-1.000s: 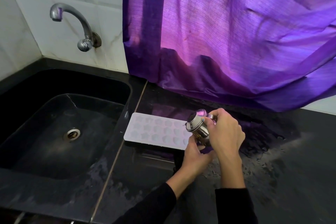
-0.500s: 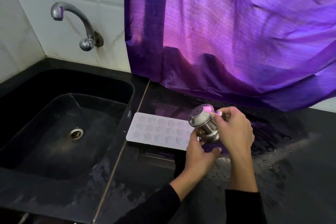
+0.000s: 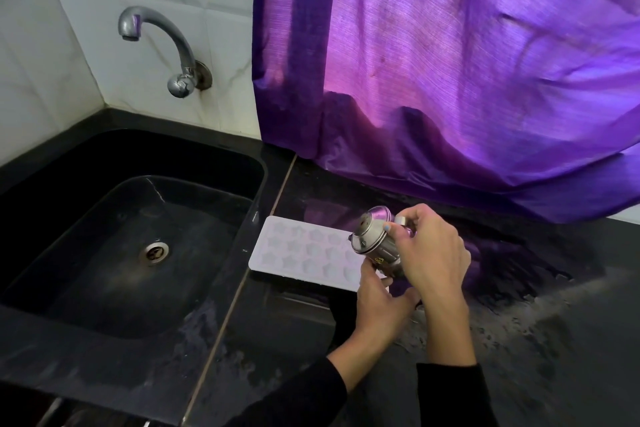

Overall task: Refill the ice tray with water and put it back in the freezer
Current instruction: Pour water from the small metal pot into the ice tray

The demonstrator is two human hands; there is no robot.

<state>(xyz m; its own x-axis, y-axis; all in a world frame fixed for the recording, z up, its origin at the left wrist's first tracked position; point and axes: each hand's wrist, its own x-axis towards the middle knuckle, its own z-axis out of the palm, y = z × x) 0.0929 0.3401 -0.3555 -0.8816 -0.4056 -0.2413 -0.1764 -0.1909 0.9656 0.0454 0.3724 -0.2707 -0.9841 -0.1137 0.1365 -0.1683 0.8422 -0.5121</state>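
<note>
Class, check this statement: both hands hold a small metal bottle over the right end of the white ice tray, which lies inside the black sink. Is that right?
Not quite. The ice tray is not in the sink; it lies on the black counter just right of it, as the head view shows. The rest holds: the left hand and right hand hold the metal bottle over the tray's right end.

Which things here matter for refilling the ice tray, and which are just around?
For the job:
- white plastic ice tray with star-shaped moulds
- small steel bottle, held tilted over the tray by the left hand and right hand

Just around:
- chrome wall tap
- black sink
- purple curtain
</note>
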